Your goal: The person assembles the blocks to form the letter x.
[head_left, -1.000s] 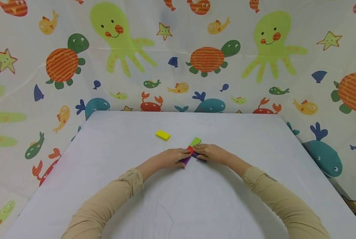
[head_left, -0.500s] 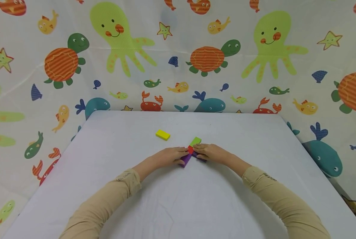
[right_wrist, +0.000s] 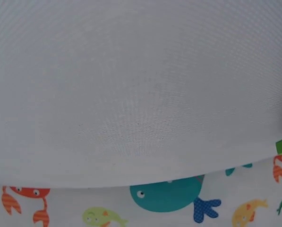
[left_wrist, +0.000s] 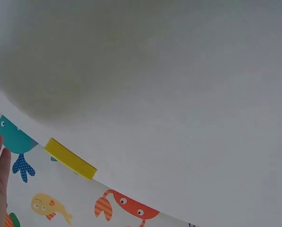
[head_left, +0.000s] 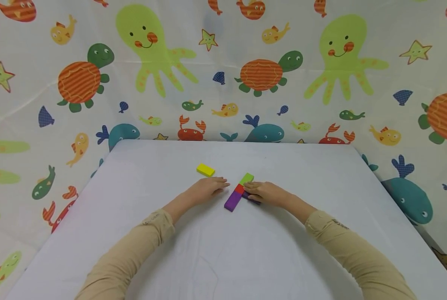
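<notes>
In the head view, a green block (head_left: 247, 178), a red block (head_left: 239, 188) and a purple block (head_left: 233, 201) form a slanting line on the table. A dark purple block (head_left: 256, 202) branches off to the right beside the red one. My right hand (head_left: 266, 193) grips this dark block from above, its fingertips right at the red and green blocks. Its fingers cover much of the dark block. My left hand (head_left: 204, 190), holding nothing, hovers left of the line with fingers extended. Just beyond it lies a yellow block (head_left: 206, 170).
The white table (head_left: 302, 241) stretches around the blocks to its far edge. Behind it hangs a curtain (head_left: 216, 37) printed with sea animals. Only an end of the green block shows in the right wrist view.
My left hand has let go of the purple block and moved left, toward the yellow block. The purple block now shows whole. My right hand stays in place.
</notes>
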A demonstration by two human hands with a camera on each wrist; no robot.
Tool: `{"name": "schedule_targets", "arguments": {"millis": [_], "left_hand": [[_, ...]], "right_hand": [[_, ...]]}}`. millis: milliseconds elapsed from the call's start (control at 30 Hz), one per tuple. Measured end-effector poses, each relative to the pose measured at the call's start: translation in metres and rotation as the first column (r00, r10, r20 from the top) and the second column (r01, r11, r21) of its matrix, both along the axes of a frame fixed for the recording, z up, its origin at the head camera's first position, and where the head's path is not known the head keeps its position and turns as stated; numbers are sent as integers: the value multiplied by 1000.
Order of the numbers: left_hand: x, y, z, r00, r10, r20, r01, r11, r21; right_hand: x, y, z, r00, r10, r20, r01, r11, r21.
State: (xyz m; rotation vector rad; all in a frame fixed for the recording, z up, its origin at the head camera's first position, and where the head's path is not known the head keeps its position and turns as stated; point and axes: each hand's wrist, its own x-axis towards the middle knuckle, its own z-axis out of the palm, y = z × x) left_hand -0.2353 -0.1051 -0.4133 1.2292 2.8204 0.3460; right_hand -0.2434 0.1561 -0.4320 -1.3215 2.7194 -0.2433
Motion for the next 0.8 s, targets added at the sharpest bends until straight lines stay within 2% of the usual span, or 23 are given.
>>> {"name": "schedule_targets", "arguments": {"millis": [233, 400, 800], "left_hand": [[-16, -16, -2, 993, 105, -61, -105, 994, 9], [-27, -24, -4, 985, 137, -105, -137, 991, 1], [-43, -39, -9, 972, 231, -35, -233, 970, -72]], "right_hand": [[2, 0, -2, 1000, 16, -15, -16, 1000, -6], [2, -1, -4, 1000, 20, -15, -21, 1000, -14], [2, -3, -4, 1000, 17, -5, -17, 1000, -12]]}}
